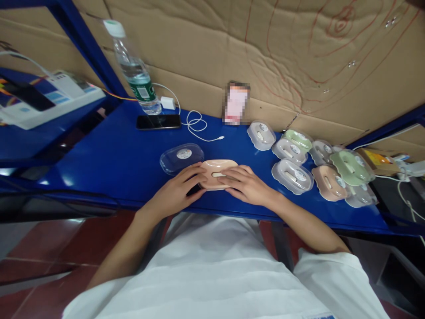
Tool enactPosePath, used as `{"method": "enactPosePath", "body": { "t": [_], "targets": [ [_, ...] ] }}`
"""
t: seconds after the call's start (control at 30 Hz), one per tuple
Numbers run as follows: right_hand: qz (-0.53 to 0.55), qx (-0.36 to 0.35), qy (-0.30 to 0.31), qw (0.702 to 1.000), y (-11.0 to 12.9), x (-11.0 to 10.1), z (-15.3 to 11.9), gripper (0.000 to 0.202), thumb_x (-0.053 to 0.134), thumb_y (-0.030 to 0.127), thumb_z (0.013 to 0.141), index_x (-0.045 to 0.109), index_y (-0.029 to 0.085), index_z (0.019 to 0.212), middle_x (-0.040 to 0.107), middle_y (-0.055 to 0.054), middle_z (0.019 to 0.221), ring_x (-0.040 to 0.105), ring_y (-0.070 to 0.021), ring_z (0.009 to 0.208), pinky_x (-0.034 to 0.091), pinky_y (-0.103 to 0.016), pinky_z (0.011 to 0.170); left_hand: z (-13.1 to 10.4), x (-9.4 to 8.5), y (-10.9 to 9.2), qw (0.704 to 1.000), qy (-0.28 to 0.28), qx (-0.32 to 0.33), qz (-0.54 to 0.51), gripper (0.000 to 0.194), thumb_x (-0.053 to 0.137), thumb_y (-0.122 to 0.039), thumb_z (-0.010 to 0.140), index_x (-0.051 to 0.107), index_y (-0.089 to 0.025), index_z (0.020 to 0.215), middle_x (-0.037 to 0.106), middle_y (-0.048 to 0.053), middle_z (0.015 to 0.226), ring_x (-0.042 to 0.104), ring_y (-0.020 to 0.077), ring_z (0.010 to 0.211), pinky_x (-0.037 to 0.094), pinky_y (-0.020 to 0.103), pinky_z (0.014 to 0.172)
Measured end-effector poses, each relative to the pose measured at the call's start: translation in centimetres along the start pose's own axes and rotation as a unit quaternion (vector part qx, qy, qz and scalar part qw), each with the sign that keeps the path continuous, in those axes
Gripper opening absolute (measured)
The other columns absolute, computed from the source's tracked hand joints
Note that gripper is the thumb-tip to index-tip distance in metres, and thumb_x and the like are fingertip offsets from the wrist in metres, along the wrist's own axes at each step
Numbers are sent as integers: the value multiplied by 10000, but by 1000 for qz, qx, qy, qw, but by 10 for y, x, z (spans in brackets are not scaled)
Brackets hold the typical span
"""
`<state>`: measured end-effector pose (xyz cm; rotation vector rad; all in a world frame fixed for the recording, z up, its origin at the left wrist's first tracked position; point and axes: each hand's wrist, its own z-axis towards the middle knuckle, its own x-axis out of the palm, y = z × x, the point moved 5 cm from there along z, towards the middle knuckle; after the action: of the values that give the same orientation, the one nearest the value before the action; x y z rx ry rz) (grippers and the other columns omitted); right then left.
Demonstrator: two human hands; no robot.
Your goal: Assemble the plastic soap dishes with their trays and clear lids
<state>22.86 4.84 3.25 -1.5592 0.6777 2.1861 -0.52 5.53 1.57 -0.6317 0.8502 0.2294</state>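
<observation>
A peach-coloured oval box (217, 166), perhaps a soap box, with a small white bar across its middle, lies near the front edge of the blue table. My left hand (182, 188) grips its left end, thumb at the near side and fingers on the far side and top. On the right end rests my right hand (247, 184), fingers curled over the top close to the white bar and thumb at the near edge. Just behind my left hand sits a clear oval plastic lid (182, 158) with a round white sticker. What lies under the peach box is hidden.
Several similar lidded boxes in grey, green and peach (292, 176) cluster on the right of the blue table (133, 168). Behind stand a water bottle (141, 79), a black phone (158, 122), a white cable (199, 124) and a blurred-out phone (236, 104) against cardboard.
</observation>
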Motion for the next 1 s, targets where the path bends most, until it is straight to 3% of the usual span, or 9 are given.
{"method": "enactPosePath", "body": {
  "t": [0.2,0.3,0.4,0.47,0.57,0.63,0.7,0.83,1.0],
  "targets": [
    [2,2,9,1000,-1,1,0,402,560,313,1115,656,264,1502,669,-128,1520,602,-279,1418,438,-489,1185,2,-1,-2,1000,9,-11,-9,309,624,-233,1043,678,-238,1347,636,126,1488,520,293,1527,458,505,1283],
    [1,4,7,1000,-1,1,0,410,558,317,1115,647,261,1511,663,-131,1529,599,-280,1423,436,-491,1185,0,-10,2,997,-38,-49,53,313,661,-286,1033,678,-275,1345,494,130,1656,412,360,1599,290,668,1331],
    [-1,9,4,1000,-2,1,0,404,538,324,1125,648,255,1507,666,-128,1527,602,-276,1421,435,-485,1184,-10,-21,21,970,-117,-153,145,433,694,-364,1018,629,-312,1443,354,153,1755,261,474,1650,123,854,1263],
    [0,8,4,1000,-2,1,0,392,525,323,1132,658,242,1492,672,-130,1518,605,-273,1419,434,-480,1186,-19,-24,38,950,-135,-225,168,494,692,-414,1016,605,-303,1489,372,194,1741,317,519,1615,180,894,1214],
    [10,3,2,1000,-2,0,-1,418,521,345,1136,620,236,1527,653,-139,1539,587,-275,1446,433,-487,1198,-25,-25,51,945,-139,-258,148,497,692,-442,1013,621,-301,1484,471,189,1685,499,473,1520,412,767,1196],
    [22,5,-8,1000,-2,-2,-2,507,536,393,1131,517,245,1615,586,-155,1608,527,-287,1512,427,-511,1215,-23,-29,44,951,-152,-234,131,471,691,-416,1016,632,-315,1472,470,145,1697,525,417,1515,486,648,1203],
    [24,16,-33,999,-3,-6,-2,611,547,451,1120,411,248,1680,485,-178,1687,450,-309,1576,414,-548,1232,-17,-36,29,957,-167,-204,119,448,677,-385,1028,627,-329,1470,457,106,1712,505,381,1538,474,603,1236],
    [-2,42,-81,996,-6,-12,-5,620,552,468,1112,410,266,1680,399,-180,1739,413,-346,1601,397,-589,1247,-6,-48,-4,961,-200,-168,92,425,646,-350,1055,606,-340,1478,494,67,1683,546,322,1506,471,549,1259],
    [-3,27,-96,995,-10,-17,-9,707,585,506,1091,335,276,1712,356,-192,1757,375,-363,1622,409,-605,1237,4,-38,-27,971,-201,-121,36,411,665,-326,1055,619,-311,1463,547,70,1637,583,295,1472,489,521,1255]
  ]
}}
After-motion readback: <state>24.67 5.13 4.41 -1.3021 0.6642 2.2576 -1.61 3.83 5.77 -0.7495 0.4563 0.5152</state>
